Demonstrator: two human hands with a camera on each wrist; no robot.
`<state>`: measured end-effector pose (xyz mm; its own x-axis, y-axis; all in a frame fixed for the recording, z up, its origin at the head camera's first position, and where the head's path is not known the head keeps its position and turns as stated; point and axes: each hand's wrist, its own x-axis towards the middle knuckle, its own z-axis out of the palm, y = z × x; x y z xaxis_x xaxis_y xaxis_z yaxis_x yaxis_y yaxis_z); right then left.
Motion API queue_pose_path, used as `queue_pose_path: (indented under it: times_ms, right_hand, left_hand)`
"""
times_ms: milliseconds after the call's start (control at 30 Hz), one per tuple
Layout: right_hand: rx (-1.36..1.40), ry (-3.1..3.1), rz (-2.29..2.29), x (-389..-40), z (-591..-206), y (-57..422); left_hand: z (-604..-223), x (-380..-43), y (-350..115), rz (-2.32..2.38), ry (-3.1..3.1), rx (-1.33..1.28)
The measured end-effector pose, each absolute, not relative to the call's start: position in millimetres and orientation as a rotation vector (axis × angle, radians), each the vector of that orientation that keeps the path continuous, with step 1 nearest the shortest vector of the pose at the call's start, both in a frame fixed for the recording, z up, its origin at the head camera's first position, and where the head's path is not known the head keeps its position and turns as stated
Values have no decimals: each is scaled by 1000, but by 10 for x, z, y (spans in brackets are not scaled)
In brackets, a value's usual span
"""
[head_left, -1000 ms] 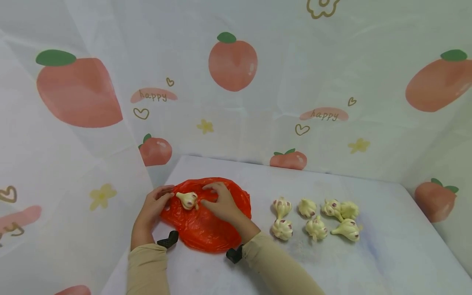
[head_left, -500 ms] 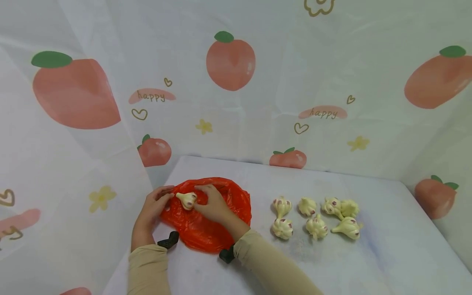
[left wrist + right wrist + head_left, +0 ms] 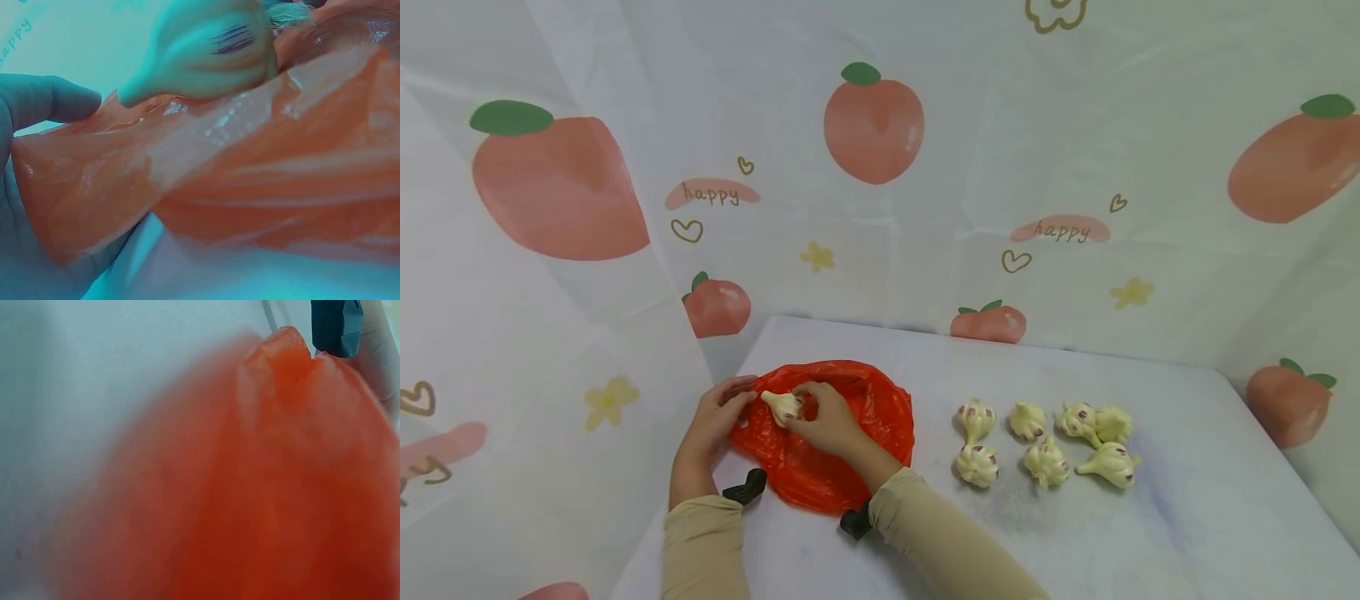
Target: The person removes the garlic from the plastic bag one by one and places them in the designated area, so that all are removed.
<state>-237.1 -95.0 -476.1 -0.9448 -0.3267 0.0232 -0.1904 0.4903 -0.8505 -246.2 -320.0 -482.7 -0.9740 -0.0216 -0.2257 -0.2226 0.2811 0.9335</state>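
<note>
A whitish garlic bulb (image 3: 783,407) with purple streaks lies on a spread red plastic bag (image 3: 827,483). My right hand (image 3: 830,423) has its thumb and fingers around the bulb's root end, pinching it. At the bag's left edge my left hand (image 3: 713,423) holds the plastic, the bulb's stem pointing toward it. In the left wrist view the left thumb (image 3: 56,100) lies over the bag's edge, close to the garlic's stem tip. Red plastic, blurred, fills most of the right wrist view and hides the right fingers.
Several more garlic bulbs (image 3: 1047,462) lie grouped on the white table (image 3: 1210,517) to the right of the bag. Behind and on the left hangs a white cloth (image 3: 910,233) with fruit prints. Black wrist mounts (image 3: 745,487) sit at both wrists.
My right hand has moved left across the bag and has come to the garlic bulb, closing thumb and fingers on it. The left hand has stayed at the bag's edge.
</note>
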Motion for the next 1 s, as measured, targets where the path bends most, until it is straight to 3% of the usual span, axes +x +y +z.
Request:
queue_pose_path:
  times_ms: [633,1000]
  right_hand:
    - [-317,2510,-1657,-2338,-4749,-971]
    - [-353,2478,-1776,-2226,-4460,-600]
  left_hand:
    - [-4831,-2469,-3209,1774,2357,-250]
    - [-4836,-2474,-3211,1805,2344,-264]
